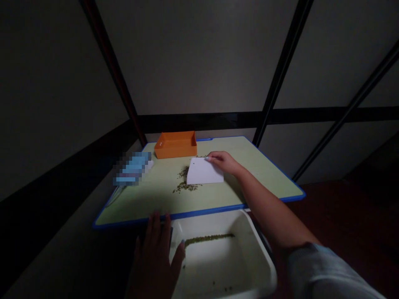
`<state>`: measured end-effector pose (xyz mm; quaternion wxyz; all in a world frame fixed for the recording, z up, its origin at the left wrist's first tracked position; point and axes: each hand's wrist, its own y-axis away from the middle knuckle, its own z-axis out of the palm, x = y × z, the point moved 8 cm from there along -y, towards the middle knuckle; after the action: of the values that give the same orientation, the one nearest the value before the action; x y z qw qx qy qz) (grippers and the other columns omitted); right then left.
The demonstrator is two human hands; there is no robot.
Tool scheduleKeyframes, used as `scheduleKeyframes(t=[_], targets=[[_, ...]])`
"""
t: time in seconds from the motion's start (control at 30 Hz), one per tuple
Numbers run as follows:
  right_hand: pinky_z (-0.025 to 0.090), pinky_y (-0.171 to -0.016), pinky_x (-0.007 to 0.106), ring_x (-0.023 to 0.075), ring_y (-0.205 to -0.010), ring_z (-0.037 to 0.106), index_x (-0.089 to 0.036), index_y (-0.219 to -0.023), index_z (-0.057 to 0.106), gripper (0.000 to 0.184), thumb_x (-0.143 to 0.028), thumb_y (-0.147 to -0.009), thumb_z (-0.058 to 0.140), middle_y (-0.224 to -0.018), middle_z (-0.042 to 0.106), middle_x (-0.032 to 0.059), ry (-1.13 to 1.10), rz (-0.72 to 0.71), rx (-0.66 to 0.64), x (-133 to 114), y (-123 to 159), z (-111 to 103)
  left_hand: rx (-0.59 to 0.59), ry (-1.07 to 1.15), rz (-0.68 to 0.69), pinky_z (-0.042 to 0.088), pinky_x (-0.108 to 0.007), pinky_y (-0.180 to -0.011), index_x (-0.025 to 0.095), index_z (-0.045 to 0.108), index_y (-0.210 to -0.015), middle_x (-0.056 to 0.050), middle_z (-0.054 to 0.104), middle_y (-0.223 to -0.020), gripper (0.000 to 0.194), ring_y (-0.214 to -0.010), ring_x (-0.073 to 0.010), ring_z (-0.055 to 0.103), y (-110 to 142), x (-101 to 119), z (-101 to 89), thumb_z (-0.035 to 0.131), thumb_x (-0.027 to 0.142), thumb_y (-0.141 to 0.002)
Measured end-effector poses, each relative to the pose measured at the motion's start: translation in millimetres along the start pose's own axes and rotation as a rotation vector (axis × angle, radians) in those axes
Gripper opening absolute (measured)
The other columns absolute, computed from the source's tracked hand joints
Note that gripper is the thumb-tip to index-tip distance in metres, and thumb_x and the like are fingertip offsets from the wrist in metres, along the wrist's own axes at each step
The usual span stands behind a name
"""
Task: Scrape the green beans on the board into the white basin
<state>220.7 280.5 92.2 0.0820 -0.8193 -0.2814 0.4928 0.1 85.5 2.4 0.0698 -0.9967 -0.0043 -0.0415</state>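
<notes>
1. Here's the card (204, 178), plain white and flat-faced, a tiny dark spot near its far left corner, and it's over the middle of the desk (264, 174), amid the grains!
2. The right hand (225, 162) has it, thumb on top, pinching the far right corner, the grey sleeve (324, 270) trailing behind.
3. Those grains (186, 187), small and brownish green, lie scattered along the card's left side and spill past its near edge.
4. Down at the near side, the left hand (157, 253) is at the left rim of the white tub (222, 259), thumb apart from the fingers; whether it grips, one cannot tell.
5. Inside that tub, a long line of grains hugs the far side, a few loose ones nearer.
6. The count: one card, one tub, one orange box (176, 152) at the desk's far left, two hands; the grains are too small to number.
7. At left, a blue pixelated patch (134, 166) hides whatever sits there.
8. The desk is pale yellow-green, blue-edged, in a dim room: grey wall (193, 58), black strips (281, 70), dark reddish floor (336, 207).
</notes>
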Motion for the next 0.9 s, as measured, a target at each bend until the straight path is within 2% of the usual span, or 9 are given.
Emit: scheduleKeyframes(t=[0.37,0.67,0.9], targets=[[0.036,-0.066,0.027,0.0134,-0.069,0.048,-0.012,-0.074,0.062,0.038,-0.049,-0.079,0.051,-0.071,0.058,0.0032,0.019,-0.063,-0.06,1.0,-13.9,9.2,-0.093,0.032,-0.044,0.023,-0.056,-0.111,0.015,0.027,-0.141,-0.011,0.012,-0.155,0.06,-0.144,-0.0249,0.01,-2.8,4.0,-6.3,0.025,0.04,-0.086],[0.036,-0.066,0.027,0.0126,-0.067,0.046,-0.011,-0.075,0.063,0.04,-0.05,-0.078,0.052,-0.069,0.055,0.0021,-0.02,-0.051,-0.13,4.2,-16.2,21.7,-0.044,0.017,-0.032,0.025,-0.057,-0.109,0.014,0.029,-0.14,-0.013,0.015,-0.155,0.061,-0.144,-0.0266,0.013,-3.1,1.8,-4.2,0.024,0.041,-0.087],[0.036,-0.068,0.028,0.0135,-0.07,0.048,-0.011,-0.074,0.063,0.043,-0.053,-0.076,0.054,-0.07,0.057,0.0026,-0.026,-0.054,-0.151,0.7,-12.7,24.1,0.037,0.025,-0.029,0.019,-0.059,-0.111,0.019,0.025,-0.142,-0.011,0.018,-0.155,0.057,-0.143,-0.0244,0.015,2.1,8.5,-15.2,0.021,0.041,-0.089]])
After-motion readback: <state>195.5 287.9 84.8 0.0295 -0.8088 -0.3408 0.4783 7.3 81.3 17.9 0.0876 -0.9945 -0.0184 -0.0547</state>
